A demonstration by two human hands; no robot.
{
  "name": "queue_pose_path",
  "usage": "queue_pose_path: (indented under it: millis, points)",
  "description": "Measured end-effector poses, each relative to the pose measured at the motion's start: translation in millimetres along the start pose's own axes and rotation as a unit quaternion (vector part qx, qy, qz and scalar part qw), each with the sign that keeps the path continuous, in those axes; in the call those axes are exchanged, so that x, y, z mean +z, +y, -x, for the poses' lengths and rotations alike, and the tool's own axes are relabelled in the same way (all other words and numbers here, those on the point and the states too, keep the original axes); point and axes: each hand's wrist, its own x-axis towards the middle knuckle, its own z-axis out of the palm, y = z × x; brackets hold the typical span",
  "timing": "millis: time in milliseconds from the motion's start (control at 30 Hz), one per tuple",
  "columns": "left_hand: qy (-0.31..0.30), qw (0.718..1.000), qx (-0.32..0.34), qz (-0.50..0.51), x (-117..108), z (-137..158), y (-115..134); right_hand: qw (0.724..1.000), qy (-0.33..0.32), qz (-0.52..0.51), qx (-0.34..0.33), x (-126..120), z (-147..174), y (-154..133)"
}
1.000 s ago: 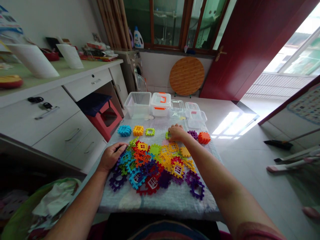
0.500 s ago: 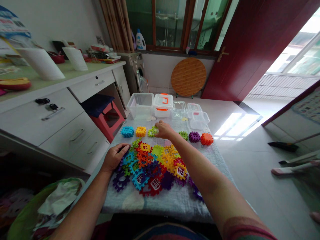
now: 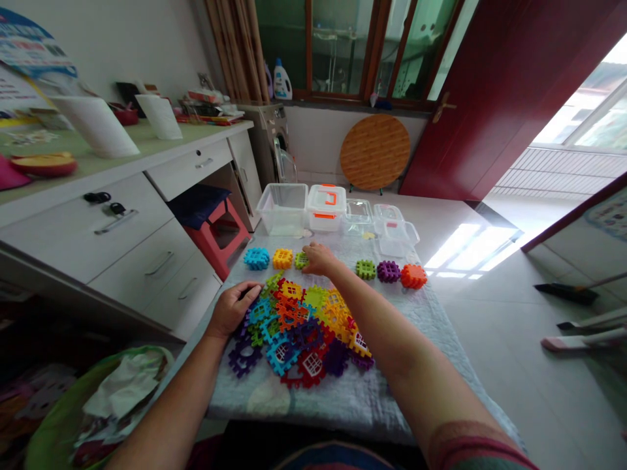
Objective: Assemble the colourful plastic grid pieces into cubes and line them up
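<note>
My right hand [image 3: 321, 259] reaches across the table, its fingers closed on a light green building block [image 3: 300, 260] in the back row. The hand covers the block's right side. My left hand [image 3: 236, 305] rests at the left edge of a pile of flat interlocking blocks [image 3: 294, 313], thumb and fingers apart. The pile mixes red, yellow, blue, orange, green and purple pieces, some with window grids. Left of the held block are a yellow stack [image 3: 283, 258] and a blue stack [image 3: 257, 258]. Beyond my right wrist sit green [image 3: 365, 269], purple [image 3: 388, 271] and orange [image 3: 414, 276] stacks.
Along the table's far edge stand a clear plastic bin [image 3: 283, 212], a lidded box with orange clips [image 3: 326, 212] and several clear lids or trays [image 3: 398, 236]. A red stool [image 3: 220, 228] is at the left, near a white desk [image 3: 132, 241]. A laundry basket [image 3: 49, 431] sits lower left.
The view has shifted slightly, moving the scene rightward. My right hand has edged over the light green block and covers more of it. My left hand stays beside the pile.
</note>
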Motion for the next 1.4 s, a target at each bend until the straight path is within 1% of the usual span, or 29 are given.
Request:
queue_pose_path:
  millis: [200,400,633,867,1000,1100,1167,1267,1400]
  points:
    - [0.003,1.0,-0.001,-0.003,0,1,2,1.0,-0.002,-0.002,-0.019,3,-2,3]
    - [0.004,1.0,-0.004,-0.002,0,1,3,1.0,0.004,-0.001,-0.023,5,-2,3]
    - [0.001,1.0,0.0,-0.012,-1,0,-2,1.0,0.008,-0.003,-0.013,7,-3,2]
    - [0.002,1.0,0.002,-0.009,0,0,-2,1.0,0.009,-0.015,-0.005,8,0,-1]
    - [0.001,1.0,-0.005,-0.007,0,1,0,0.999,0.018,-0.029,0.005,4,6,-1]
    - [0.001,1.0,-0.005,-0.005,0,1,2,0.999,0.029,-0.041,0.011,-6,22,2]
    - [0.001,1.0,-0.004,-0.005,0,1,3,0.997,0.046,-0.065,0.0,-15,42,7]
    - [0.004,1.0,0.004,-0.006,0,1,4,0.99,0.073,-0.121,-0.025,-26,87,18]
    - [-0.002,1.0,0.014,-0.009,0,2,4,0.986,0.044,-0.157,-0.033,-25,155,38]
